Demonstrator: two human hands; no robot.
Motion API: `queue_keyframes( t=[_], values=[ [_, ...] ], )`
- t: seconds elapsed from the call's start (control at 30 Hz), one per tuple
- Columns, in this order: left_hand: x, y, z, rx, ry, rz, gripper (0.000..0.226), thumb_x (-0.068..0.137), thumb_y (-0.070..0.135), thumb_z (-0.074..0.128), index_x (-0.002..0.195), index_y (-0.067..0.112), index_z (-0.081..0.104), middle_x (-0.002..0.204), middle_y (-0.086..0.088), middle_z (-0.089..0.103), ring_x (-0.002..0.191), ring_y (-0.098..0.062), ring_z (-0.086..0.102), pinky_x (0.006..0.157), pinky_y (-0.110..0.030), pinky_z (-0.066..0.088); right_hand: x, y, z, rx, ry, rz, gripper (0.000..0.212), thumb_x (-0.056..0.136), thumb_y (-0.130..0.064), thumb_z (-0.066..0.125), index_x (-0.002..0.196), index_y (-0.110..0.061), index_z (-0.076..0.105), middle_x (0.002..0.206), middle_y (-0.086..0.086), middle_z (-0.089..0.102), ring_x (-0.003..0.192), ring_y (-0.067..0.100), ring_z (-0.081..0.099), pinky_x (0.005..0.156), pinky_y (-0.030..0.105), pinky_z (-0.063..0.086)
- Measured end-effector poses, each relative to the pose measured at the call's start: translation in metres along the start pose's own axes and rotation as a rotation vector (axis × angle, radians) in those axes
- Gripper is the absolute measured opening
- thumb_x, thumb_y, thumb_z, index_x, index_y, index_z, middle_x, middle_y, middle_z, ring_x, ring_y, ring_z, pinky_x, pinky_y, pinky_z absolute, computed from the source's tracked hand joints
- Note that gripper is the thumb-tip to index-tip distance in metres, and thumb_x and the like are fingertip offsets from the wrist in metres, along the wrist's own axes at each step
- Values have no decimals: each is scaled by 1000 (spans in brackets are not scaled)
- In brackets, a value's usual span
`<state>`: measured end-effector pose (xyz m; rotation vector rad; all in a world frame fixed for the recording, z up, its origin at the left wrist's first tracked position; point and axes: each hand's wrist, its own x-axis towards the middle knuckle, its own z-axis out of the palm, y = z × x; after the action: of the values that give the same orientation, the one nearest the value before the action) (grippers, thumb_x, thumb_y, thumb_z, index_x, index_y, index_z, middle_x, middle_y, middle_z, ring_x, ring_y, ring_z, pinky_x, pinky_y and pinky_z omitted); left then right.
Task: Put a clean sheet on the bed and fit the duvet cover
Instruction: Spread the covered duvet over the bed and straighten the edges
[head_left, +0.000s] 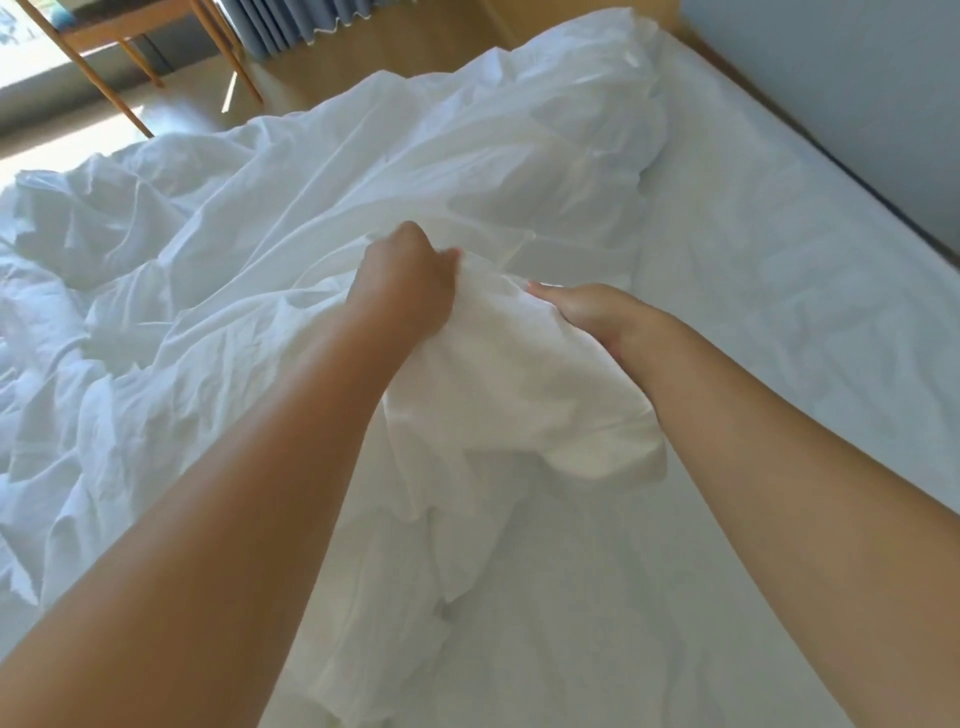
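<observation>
A sunlit bedroom with a pale wooden floor (415, 49), pleated blue-grey curtains (280, 21) and a light wooden table frame (104, 78) surrounds a bed under a smooth white sheet (779, 312). A crumpled white fabric duvet cover (363, 171) sprawls across the bed's left and centre. The left hand (410, 280) clenches a bunched fold of it; the right hand (597, 317) grips the same bunch, thumb on top, fingers hidden beneath.

Bedroom, bed (779, 338) in a white sheet with rumpled white bedding (311, 197) on it, grey wall (841, 78) beside the bed, wooden floor (415, 47), curtain (275, 21), wooden table (119, 26) beyond it.
</observation>
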<state>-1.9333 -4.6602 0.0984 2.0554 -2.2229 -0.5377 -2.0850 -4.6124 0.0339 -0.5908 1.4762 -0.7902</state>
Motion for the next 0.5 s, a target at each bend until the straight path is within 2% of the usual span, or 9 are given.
queue_keyframes(
  t=[0.07,0.1,0.17,0.23,0.3,0.37,0.43,0.5],
  values=[
    [-2,-2,7,42,-71,37,60,79,70,50,93,12,54,83,-2,55,72,-22,49,59,-32,33,6,5,-4,-190,36,-31,34,91,-47,55,99,-16,66,84,-5,64,69,10,62,46,18,43],
    [-2,-4,11,113,-97,75,61,75,73,53,86,13,54,75,1,53,65,-19,47,53,-31,31,11,9,-5,-262,76,-67,38,93,-49,51,99,-14,66,87,-5,61,74,11,59,50,17,41],
    [-2,-8,18,238,-109,149,46,78,61,60,84,16,55,70,4,48,59,-12,42,48,-27,27,21,14,0,-297,165,-109,41,94,-50,48,83,-13,60,77,-4,56,67,11,53,49,13,39],
    [1,-7,20,281,-85,183,31,85,47,58,85,16,55,69,3,46,59,-14,40,47,-27,25,30,16,3,-324,216,-135,45,92,-52,49,72,-12,51,69,-5,50,63,11,50,49,16,38],
    [3,-6,24,334,-38,224,29,92,42,50,85,14,57,68,1,44,63,-20,42,51,-30,26,39,16,2,-358,199,-179,50,89,-54,53,67,-10,51,65,-4,50,60,11,50,46,16,36],
    [7,-6,25,416,24,279,32,97,39,42,91,13,60,76,-5,51,76,-28,50,61,-32,30,44,10,1,-355,182,-227,49,88,-52,57,63,-11,47,62,0,45,59,14,45,49,23,33],
    [12,-7,24,475,87,313,35,99,35,38,96,11,63,91,-13,60,90,-34,57,65,-34,30,41,2,0,-358,166,-218,46,87,-52,58,65,-14,47,67,3,43,63,16,43,52,26,30],
    [19,-7,23,513,110,305,35,100,34,37,98,11,64,89,-12,58,90,-33,57,65,-34,30,30,-2,-1,-381,133,-157,51,84,-58,58,89,-7,64,87,3,59,76,17,55,58,24,37]
  ],
)
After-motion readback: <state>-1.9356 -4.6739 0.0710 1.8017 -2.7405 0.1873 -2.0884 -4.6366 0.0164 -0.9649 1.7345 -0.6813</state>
